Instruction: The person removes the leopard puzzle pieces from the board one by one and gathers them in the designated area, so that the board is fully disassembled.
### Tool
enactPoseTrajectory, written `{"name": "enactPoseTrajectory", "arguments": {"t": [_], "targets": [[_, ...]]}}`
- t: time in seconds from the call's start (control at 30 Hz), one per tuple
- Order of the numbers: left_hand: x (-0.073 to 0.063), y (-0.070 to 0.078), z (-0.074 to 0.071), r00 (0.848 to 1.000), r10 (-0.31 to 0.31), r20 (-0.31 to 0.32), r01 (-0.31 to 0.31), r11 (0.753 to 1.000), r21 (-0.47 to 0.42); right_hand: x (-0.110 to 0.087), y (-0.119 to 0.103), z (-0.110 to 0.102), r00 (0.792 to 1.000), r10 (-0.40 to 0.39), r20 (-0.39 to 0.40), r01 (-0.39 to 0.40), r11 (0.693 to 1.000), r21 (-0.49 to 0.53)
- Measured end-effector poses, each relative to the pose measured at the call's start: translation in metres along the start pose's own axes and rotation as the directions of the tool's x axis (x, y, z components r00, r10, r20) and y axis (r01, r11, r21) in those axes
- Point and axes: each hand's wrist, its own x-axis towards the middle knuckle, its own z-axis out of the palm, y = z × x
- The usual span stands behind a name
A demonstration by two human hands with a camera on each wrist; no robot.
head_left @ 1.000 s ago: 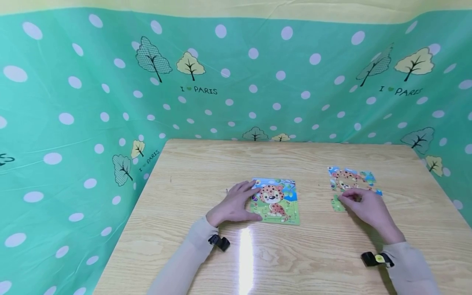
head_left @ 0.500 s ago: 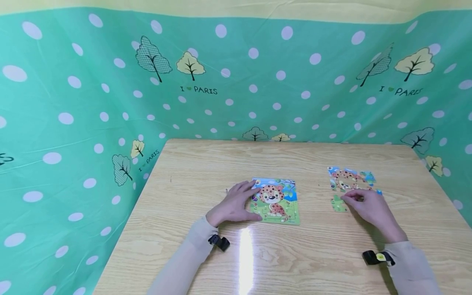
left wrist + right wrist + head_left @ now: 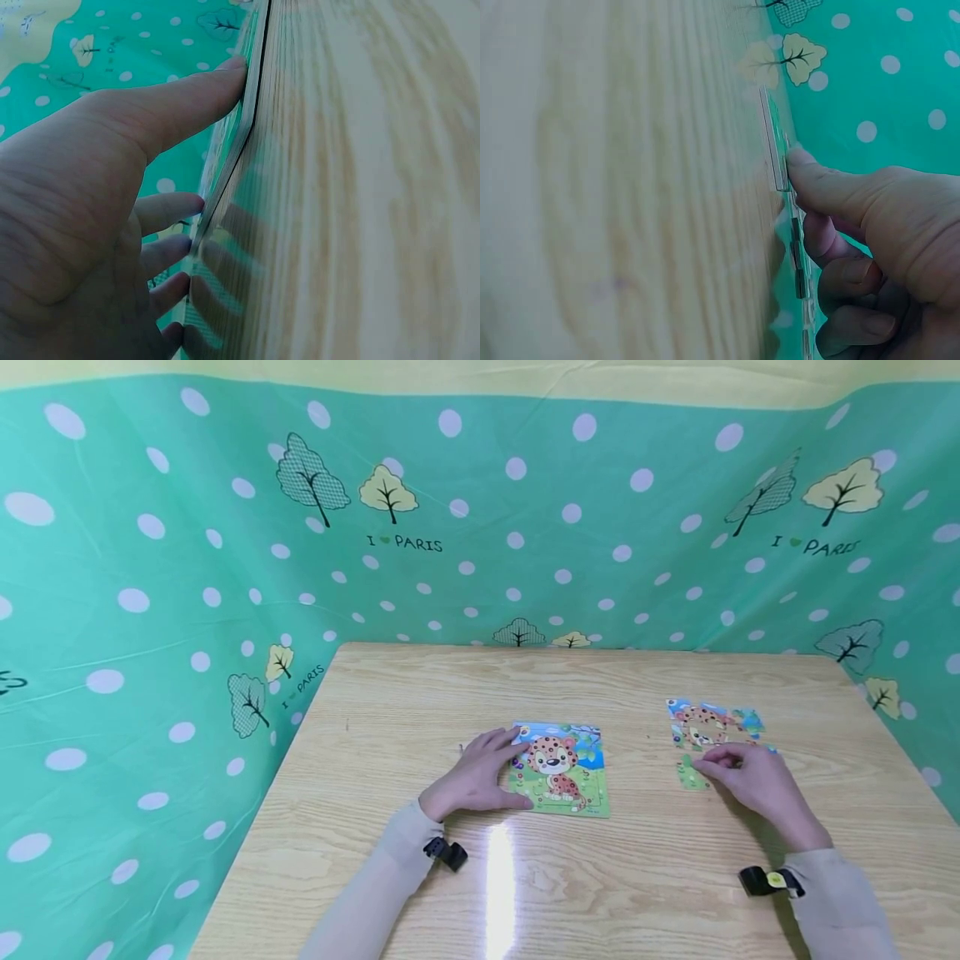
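A square leopard puzzle board (image 3: 558,772) lies flat on the table. My left hand (image 3: 480,774) rests at its left side, fingers spread toward the upper left corner and thumb on the lower left edge. In the left wrist view, the thumb (image 3: 187,101) stretches over the board's rim. My right hand (image 3: 750,774) has thumb and forefinger on a green puzzle piece (image 3: 688,774) at the near left of a loose cluster. The thumb (image 3: 817,176) lies on the piece's face in the right wrist view, other fingers curled. The hand hides part of the cluster.
Several loose puzzle pieces (image 3: 701,717) with parts of a leopard picture lie beyond the right hand. The wooden table (image 3: 420,693) backs onto a green dotted cloth (image 3: 517,568). A bright reflection crosses the table in front of the board.
My right hand has moved slightly to the right, and the green puzzle piece has shifted a little the same way, toward the other pieces. The left hand and the board stay put.
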Motion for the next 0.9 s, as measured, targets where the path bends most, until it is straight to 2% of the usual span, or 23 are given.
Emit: {"name": "enactPoseTrajectory", "arguments": {"t": [0.27, 0.43, 0.63, 0.9], "targets": [[0.000, 0.000, 0.000, 1.000, -0.001, -0.002, 0.001, 1.000, -0.007, 0.005, 0.007, -0.002, 1.000, 0.014, 0.012, -0.014, 1.000, 0.006], [0.000, 0.001, -0.001, 1.000, 0.003, -0.006, -0.003, 1.000, -0.006, 0.005, 0.005, -0.001, 1.000, -0.014, -0.022, 0.014, 1.000, -0.003], [-0.001, 0.003, -0.002, 1.000, 0.003, -0.007, -0.003, 1.000, -0.005, 0.001, -0.011, 0.006, 0.996, -0.069, -0.052, 0.070, 0.997, 0.014], [-0.001, 0.002, -0.001, 1.000, -0.005, 0.000, 0.005, 1.000, 0.008, 0.002, -0.034, 0.023, 0.987, -0.159, -0.020, 0.160, 0.984, 0.080]]}}
